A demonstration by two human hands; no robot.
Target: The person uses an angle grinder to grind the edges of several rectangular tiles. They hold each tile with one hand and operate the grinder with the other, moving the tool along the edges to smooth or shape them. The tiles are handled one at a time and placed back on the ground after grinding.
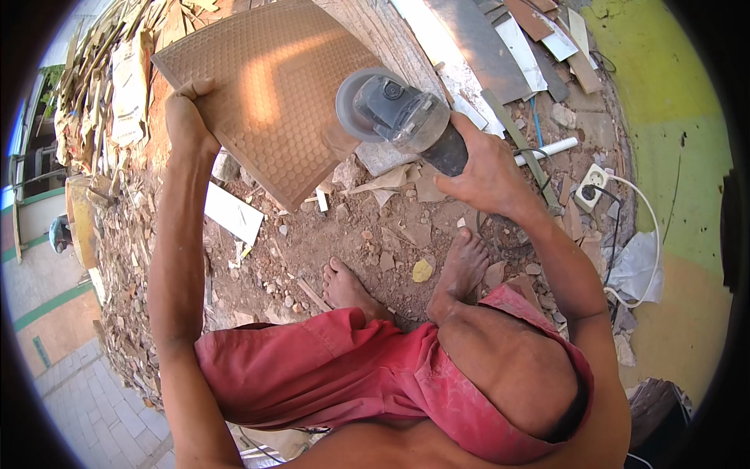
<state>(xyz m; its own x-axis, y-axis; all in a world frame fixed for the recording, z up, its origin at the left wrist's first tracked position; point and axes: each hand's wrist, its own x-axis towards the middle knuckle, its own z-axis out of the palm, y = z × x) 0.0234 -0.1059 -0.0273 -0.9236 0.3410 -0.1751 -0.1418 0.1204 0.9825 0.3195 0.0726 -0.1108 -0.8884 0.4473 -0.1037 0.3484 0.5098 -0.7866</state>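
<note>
A square brown tile [258, 86], its visible face covered in a honeycomb pattern, is held up at a tilt. My left hand [191, 117] is closed on its left edge, with the thumb lying over the patterned face. My right hand [488, 168] is wrapped round the body of a dark angle grinder [406, 117]. The grinder's round disc [349, 102] overlaps the tile near its right corner; I cannot tell whether it touches. Fingers of both hands are partly hidden behind what they grip.
Bare feet [348, 289] rest on dirt and rubble [305, 258]. A white power socket [595, 187] with plug and cable lies right, beside a plastic bag [637, 270]. Planks and boards [484, 47] lie at the far side, with a wood pile [86, 86] far left and a yellow-green wall [664, 102] right.
</note>
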